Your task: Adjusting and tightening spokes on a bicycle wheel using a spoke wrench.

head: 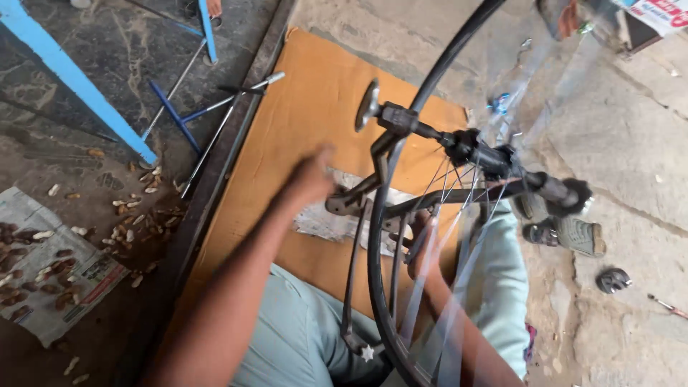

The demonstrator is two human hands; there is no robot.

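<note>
The wheel (387, 236) is standing upright between the person's knees, its dark rim arcing from the top of the frame down to the lap, its spokes (448, 215) blurring as though it is turning. An axle (494, 161) with black hub parts is running through its centre, ending in a round metal cap at one side and a dark knob at the other. A bent dark bracket (358, 197) is sitting against the rim near the lap.

The left hand (312, 179) is reaching forward to the bracket's end; it is motion-blurred, so I cannot tell whether its fingers are spread or closed. The right hand (423, 240) is lying behind the spokes near the rim, and how its fingers are set cannot be told either.

The wheel is looking stiff and fairly light, a thing to be steadied by the rim or by the axle ends. The thin spokes would likely bend or catch fingers, especially while spinning, so they are a poor place to hold.

Under it a cardboard sheet (315, 107) is lying on the ground with a scrap of paper on it. To the left, peanut shells (132, 215) are littering the floor beside a newspaper (50, 272), with metal rods (215, 107) and a blue frame (72, 79) beyond. To the right, a sandalled foot (566, 233) is resting on the stone, and a small dark part (613, 279) is lying nearby. The bracket and the person's own knees are crowding the wheel's lower half.
</note>
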